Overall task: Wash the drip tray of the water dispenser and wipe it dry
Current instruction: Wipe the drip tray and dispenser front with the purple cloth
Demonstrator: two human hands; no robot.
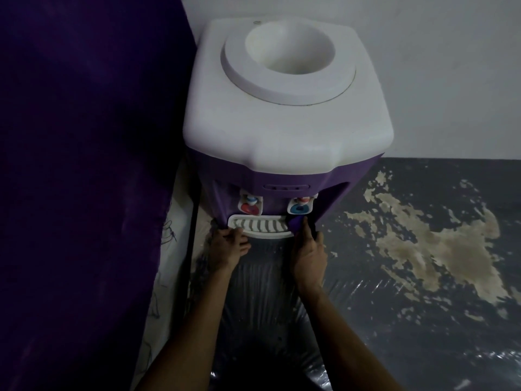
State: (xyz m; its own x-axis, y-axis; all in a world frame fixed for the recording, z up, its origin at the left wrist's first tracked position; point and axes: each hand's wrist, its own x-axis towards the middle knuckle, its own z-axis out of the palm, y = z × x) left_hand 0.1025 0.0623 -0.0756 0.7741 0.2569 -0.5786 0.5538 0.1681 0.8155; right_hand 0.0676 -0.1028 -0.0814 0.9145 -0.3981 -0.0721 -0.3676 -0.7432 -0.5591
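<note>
A white drip tray (260, 224) with a slotted grille sits in the front recess of a purple and white water dispenser (282, 122), below two taps. My left hand (227, 248) grips the tray's left front corner. My right hand (308, 255) is at the tray's right end, its fingers closed around a dark purple cloth (296, 222) that covers that corner. The dispenser's top has an open round bottle well with no bottle in it.
A dark purple curtain (84, 165) hangs close on the left of the dispenser. A dark cable (193, 235) runs down beside it. The grey floor (423, 306) on the right has worn, peeling pale patches. A white wall stands behind.
</note>
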